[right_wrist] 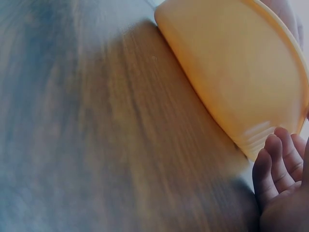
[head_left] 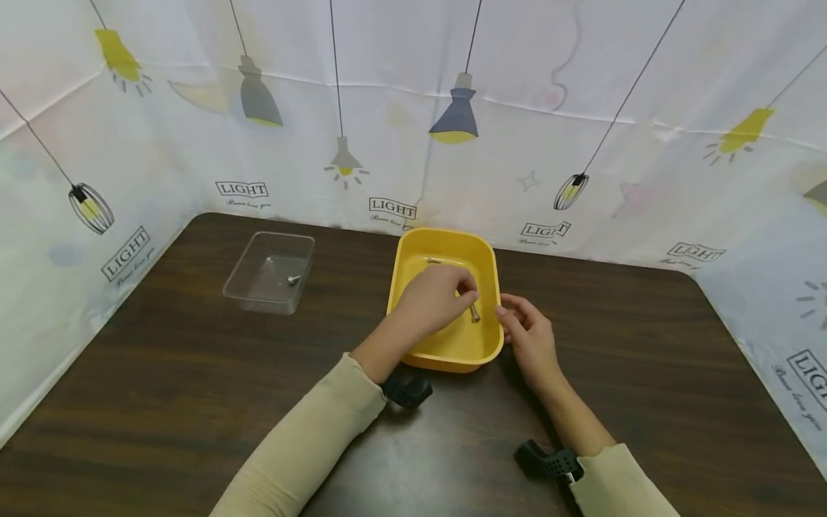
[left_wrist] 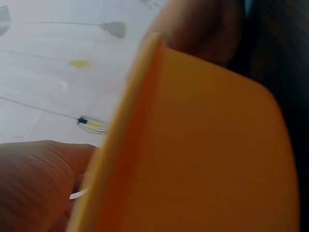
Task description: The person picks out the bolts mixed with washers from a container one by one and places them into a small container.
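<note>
In the head view my left hand [head_left: 436, 296] reaches over the yellow bin [head_left: 446, 362], its fingers and thumb curled together inside. A metal bolt [head_left: 474, 314] sticks out just below the thumb tip, head end lower; the fingers seem to pinch its upper end, which they hide. Another bolt [head_left: 434, 261] lies at the bin's far end. Beside the bin's right wall is my right hand [head_left: 533, 345], thumb and forefinger at the rim. The right wrist view shows its other fingers [right_wrist: 273, 164] loosely bent against the outer wall [right_wrist: 231, 67].
A clear plastic box [head_left: 258, 298] stands at the left on the dark wooden table [head_left: 161, 388], with a small screw [head_left: 293, 280] inside. White cloth [head_left: 291, 158] printed with lamps hangs around the table's back and sides. Both wrists wear black straps.
</note>
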A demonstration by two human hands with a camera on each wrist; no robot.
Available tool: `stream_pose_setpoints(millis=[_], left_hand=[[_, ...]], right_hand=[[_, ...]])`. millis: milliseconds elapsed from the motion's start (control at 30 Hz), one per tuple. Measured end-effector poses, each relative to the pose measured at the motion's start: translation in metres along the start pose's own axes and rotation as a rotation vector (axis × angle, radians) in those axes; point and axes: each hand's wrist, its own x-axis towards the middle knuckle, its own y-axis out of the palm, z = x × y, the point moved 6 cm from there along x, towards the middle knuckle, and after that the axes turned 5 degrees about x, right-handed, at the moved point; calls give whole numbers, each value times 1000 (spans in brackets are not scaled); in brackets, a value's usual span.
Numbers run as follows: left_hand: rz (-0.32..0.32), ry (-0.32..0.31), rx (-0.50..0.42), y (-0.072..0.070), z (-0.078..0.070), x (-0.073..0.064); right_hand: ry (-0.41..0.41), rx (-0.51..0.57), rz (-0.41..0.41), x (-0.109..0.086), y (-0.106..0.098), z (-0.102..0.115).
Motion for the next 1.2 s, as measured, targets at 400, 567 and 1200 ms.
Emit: stream_pose_setpoints(millis=[400, 567, 1200], left_hand=[[101, -17, 131, 26, 9, 5], [185, 4, 132, 36, 10, 6], [252, 152, 284, 45, 2, 5]], right_hand=[[-20, -8, -16, 3, 0, -2], [-26, 7, -17, 3, 0, -2], [-8, 28, -18, -1, 0, 1]])
